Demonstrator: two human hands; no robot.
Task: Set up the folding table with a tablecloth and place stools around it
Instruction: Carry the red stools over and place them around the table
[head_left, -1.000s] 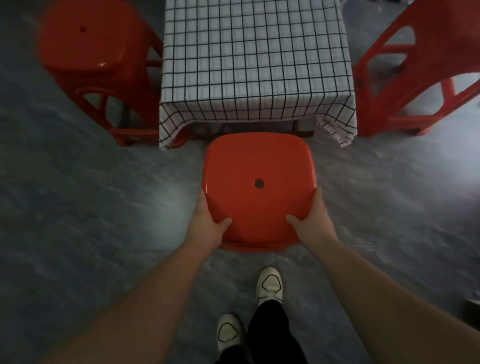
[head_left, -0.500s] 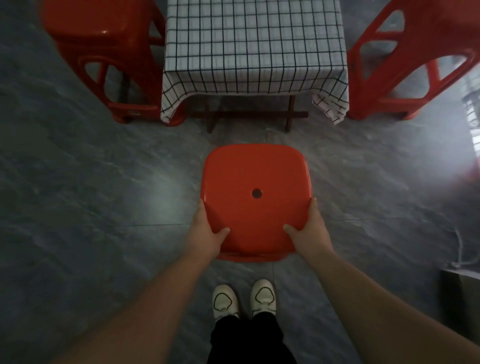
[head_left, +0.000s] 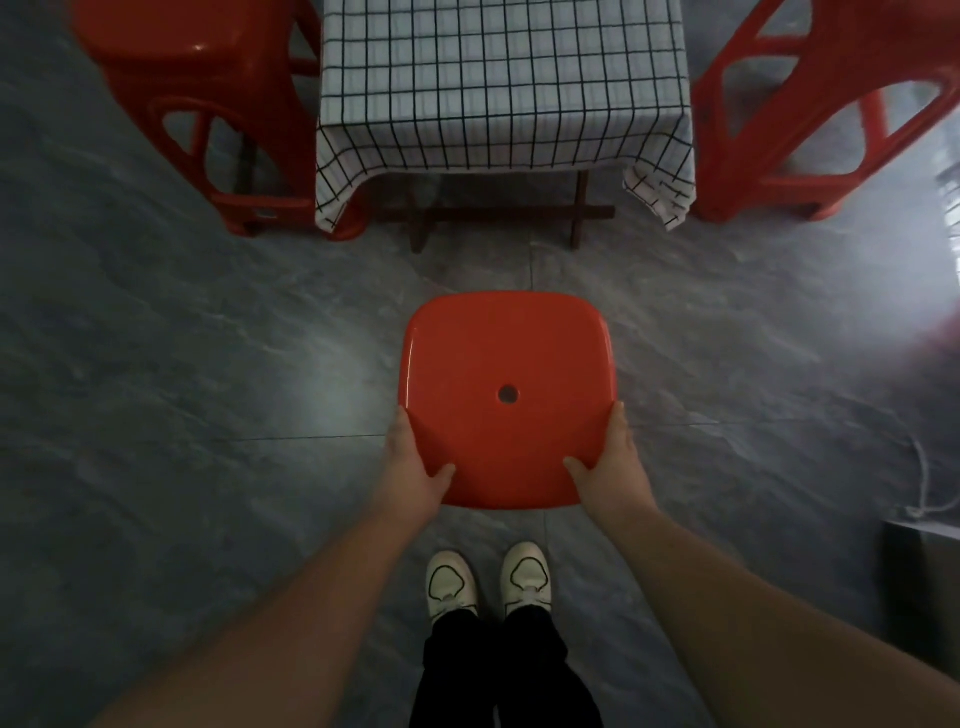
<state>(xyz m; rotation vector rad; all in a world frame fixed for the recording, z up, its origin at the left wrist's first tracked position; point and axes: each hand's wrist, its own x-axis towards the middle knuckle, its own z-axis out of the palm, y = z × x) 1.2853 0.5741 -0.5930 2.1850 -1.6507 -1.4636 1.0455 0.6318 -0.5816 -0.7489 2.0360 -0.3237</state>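
The person stands facing the bench (head_left: 519, 214), both arms stretched down to a red stool (head_left: 506, 358). The left hand (head_left: 413, 470) grips the near-left corner of the seat and the right hand (head_left: 613, 467) the near-right corner. On each hand the thumb lies on top and the fingers (head_left: 399, 418) are clamped round the rim, their tips hidden underneath. Whether the stool's legs touch the floor (head_left: 208, 374) I cannot tell. Beyond the fingers, well apart from the seat, the bench wears a white tablecloth (head_left: 504, 78) with a dark grid, its corners hanging down. A second red stool (head_left: 208, 104) stands just beside the bench, out past the left hand's fingers, and a third red stool (head_left: 810, 114) stands past the right's. Behind the wrists, two white shoes (head_left: 451, 577) stand side by side.
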